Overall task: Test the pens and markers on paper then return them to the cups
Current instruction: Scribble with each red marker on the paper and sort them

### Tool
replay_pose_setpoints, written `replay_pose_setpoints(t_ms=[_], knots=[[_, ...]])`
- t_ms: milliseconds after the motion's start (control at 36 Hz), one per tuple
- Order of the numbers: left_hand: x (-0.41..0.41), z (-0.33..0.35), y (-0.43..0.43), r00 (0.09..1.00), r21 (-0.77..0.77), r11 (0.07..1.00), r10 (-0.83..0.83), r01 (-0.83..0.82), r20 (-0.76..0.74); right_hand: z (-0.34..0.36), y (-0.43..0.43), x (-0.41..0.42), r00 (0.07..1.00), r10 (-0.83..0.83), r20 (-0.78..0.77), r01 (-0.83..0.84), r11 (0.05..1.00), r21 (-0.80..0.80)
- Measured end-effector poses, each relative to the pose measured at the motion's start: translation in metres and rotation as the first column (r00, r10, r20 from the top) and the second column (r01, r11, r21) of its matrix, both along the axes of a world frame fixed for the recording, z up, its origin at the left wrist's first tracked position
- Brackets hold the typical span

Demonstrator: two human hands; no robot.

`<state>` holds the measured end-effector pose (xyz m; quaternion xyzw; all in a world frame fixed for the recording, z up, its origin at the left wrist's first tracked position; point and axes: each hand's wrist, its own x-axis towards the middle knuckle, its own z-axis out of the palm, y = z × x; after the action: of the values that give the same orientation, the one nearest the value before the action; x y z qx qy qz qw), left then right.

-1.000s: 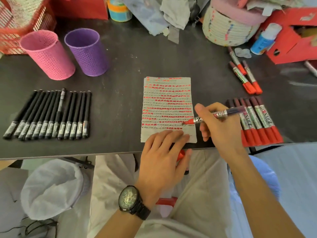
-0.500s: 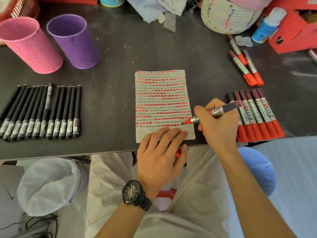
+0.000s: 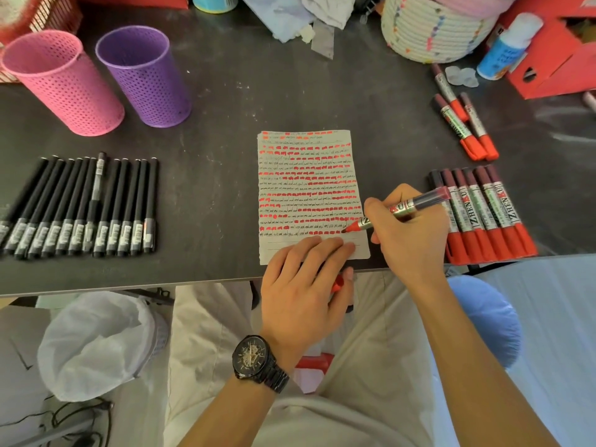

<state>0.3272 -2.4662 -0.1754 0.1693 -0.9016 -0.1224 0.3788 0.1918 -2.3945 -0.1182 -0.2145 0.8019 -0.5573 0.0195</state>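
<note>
A sheet of paper (image 3: pixel 306 188) covered in rows of red and black marks lies at the table's front edge. My right hand (image 3: pixel 408 233) grips an uncapped red marker (image 3: pixel 403 209), its tip touching the lowest row of marks. My left hand (image 3: pixel 303 282) presses flat on the paper's bottom edge with a red cap (image 3: pixel 337 283) tucked under its fingers. A row of black pens (image 3: pixel 80 204) lies to the left. Red markers (image 3: pixel 483 214) lie in a row to the right, three more (image 3: pixel 461 121) behind them. A pink cup (image 3: pixel 61 82) and a purple cup (image 3: pixel 145 75) stand empty at the back left.
A woven basket (image 3: pixel 432 27), a blue bottle (image 3: pixel 503 50) and a red box (image 3: pixel 558 56) crowd the back right. Cloth scraps (image 3: pixel 290 14) lie at the back. A lined waste bin (image 3: pixel 96 343) stands below the table's front edge on the left.
The marker tip has come down onto the lowest row and shifted slightly along it. My left hand stays on the paper; the view has shifted slightly.
</note>
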Motion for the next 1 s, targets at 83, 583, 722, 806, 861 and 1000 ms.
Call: replay_pose_setpoints(t_ms=[83,583,722,806,861,1000], knots=[[-0.0001,-0.0008,0.0000,1.000,0.001,1.000,0.001,-0.001,-0.001,-0.0002,-0.0002,-0.0002,1.000,0.003,0.000,-0.003,1.000,0.013],[0.0009,0.0021,0.0008,1.000,-0.002,1.000,0.007,-0.007,0.026,-0.0005,-0.0004,-0.0013,1.000,0.001,0.006,-0.001,1.000,-0.005],[0.0012,0.0018,0.0006,0.999,0.004,1.000,0.007,-0.007,0.033,-0.0012,0.0002,-0.0017,1.000,0.008,0.004,-0.008,1.000,-0.010],[0.0011,0.0014,0.0006,0.999,0.007,1.000,0.002,-0.002,0.032,-0.0011,0.0005,-0.0018,1.000,0.008,0.007,-0.008,1.000,-0.011],[0.0011,0.0011,0.0009,1.000,0.008,1.000,0.001,-0.001,0.029,-0.0010,0.0001,-0.0020,1.000,0.004,0.010,-0.004,1.000,-0.013],[0.0020,0.0017,0.0008,0.999,0.016,1.000,-0.006,0.006,0.035,-0.0019,0.0000,-0.0016,1.000,0.000,0.014,0.000,1.000,-0.010]])
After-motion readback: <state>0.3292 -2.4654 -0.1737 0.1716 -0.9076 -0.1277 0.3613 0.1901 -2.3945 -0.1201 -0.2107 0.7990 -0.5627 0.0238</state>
